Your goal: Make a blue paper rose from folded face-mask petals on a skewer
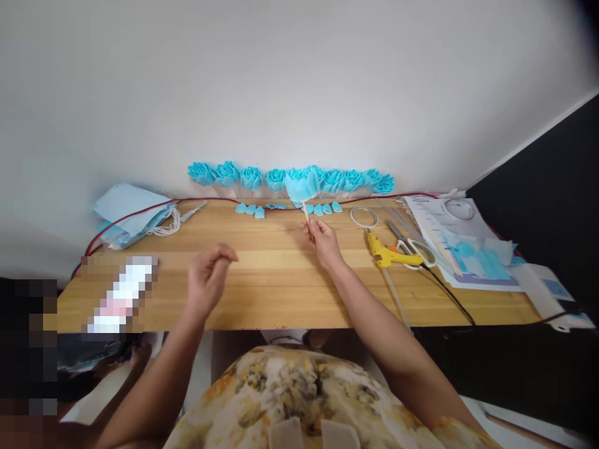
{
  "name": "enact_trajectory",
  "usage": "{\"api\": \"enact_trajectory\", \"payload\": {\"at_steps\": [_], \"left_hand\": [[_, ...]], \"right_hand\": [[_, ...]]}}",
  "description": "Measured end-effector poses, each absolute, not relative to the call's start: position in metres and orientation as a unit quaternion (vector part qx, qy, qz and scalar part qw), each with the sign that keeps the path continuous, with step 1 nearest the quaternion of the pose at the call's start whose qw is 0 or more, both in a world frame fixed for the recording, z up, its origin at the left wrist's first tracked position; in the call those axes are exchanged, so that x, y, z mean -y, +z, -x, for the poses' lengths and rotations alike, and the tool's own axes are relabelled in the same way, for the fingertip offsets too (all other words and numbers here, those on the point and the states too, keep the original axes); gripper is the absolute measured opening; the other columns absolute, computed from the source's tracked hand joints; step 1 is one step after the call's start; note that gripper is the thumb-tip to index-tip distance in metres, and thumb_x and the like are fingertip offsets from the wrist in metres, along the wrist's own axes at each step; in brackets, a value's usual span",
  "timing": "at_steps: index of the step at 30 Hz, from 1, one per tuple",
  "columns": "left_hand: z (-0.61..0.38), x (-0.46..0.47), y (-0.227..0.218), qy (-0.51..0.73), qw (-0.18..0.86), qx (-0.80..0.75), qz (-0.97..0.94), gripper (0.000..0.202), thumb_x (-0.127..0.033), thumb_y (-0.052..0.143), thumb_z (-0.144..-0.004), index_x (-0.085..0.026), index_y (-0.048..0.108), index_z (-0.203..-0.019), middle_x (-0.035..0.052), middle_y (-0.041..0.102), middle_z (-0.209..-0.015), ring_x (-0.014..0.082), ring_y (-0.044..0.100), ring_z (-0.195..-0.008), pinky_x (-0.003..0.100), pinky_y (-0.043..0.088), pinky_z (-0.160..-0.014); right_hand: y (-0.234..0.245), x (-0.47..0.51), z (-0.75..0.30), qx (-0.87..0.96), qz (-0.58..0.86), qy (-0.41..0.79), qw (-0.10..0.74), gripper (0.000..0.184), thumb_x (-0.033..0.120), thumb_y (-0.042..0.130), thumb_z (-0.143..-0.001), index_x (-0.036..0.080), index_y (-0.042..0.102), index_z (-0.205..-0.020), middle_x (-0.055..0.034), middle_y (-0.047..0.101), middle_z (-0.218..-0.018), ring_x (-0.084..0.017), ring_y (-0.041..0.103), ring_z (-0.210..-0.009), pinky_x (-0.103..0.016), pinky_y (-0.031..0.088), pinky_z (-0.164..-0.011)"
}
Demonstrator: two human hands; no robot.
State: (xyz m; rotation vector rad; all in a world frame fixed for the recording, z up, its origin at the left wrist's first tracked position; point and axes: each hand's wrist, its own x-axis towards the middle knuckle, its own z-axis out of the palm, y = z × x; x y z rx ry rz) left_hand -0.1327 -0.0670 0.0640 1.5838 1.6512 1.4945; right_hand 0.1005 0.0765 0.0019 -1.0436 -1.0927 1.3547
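The right hand (324,240) pinches a thin stick (305,213) low down, holding its blue flower (302,184) upright before the row of flowers (253,176) at the white wall (299,81). The left hand (206,277) hovers loosely curled; whether it holds anything cannot be told. The pinch is best kept low and light, so the flower is not crushed. The wooden table (281,293) bears loose petals (258,212), a glue gun (386,254), scissors (414,249) and masks (126,212).

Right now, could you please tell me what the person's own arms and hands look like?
Both forearms are bare, without sleeves. The left hand and right hand wear no gloves; no ring, watch or bracelet shows. The garment below them is a yellow-and-grey mottled print.
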Motion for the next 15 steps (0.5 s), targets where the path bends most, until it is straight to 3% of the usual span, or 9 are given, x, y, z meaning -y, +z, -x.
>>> {"api": "enact_trajectory", "payload": {"at_steps": [4, 8, 12, 15], "left_hand": [[0.086, 0.070, 0.085, 0.500, 0.361, -0.448, -0.648, 0.022, -0.032, 0.056, -0.094, -0.019, 0.070, -0.083, 0.0035, 0.061, -0.072, 0.0145, 0.055, -0.064, 0.029, 0.043, -0.060], [0.082, 0.068, 0.083, 0.507, 0.397, -0.408, -0.647, 0.023, -0.038, 0.052, -0.101, -0.019, 0.065, -0.108, -0.0012, 0.054, -0.065, 0.0125, 0.052, -0.059, 0.027, 0.042, -0.059], [0.120, 0.064, 0.062, 0.528, 0.351, -0.504, -0.587, 0.014, -0.034, 0.057, -0.096, -0.022, 0.051, -0.099, -0.0053, 0.058, -0.059, 0.0125, 0.056, -0.057, 0.026, 0.045, -0.061], [0.156, 0.069, 0.050, 0.519, 0.286, -0.611, -0.525, 0.018, -0.034, 0.063, -0.086, -0.023, 0.048, -0.086, -0.0036, 0.066, -0.060, 0.0140, 0.060, -0.055, 0.027, 0.045, -0.058]], "right_hand": [[-0.002, -0.080, -0.102, 0.433, 0.433, 0.583, 0.534, 0.055, 0.070, 0.075, -0.064, 0.020, 0.068, -0.086, 0.0037, 0.055, -0.068, -0.007, 0.039, -0.054, -0.023, 0.027, -0.047], [-0.004, -0.081, -0.103, 0.431, 0.425, 0.585, 0.540, 0.053, 0.068, 0.076, -0.065, 0.020, 0.067, -0.086, 0.0042, 0.054, -0.068, -0.007, 0.039, -0.054, -0.022, 0.027, -0.046], [-0.004, -0.081, -0.103, 0.429, 0.430, 0.585, 0.537, 0.056, 0.070, 0.077, -0.065, 0.019, 0.069, -0.087, 0.0041, 0.054, -0.068, -0.007, 0.040, -0.054, -0.021, 0.027, -0.046], [-0.003, -0.079, -0.102, 0.433, 0.433, 0.584, 0.532, 0.057, 0.071, 0.076, -0.065, 0.019, 0.069, -0.087, 0.0038, 0.055, -0.067, -0.007, 0.041, -0.055, -0.022, 0.027, -0.046]]}}
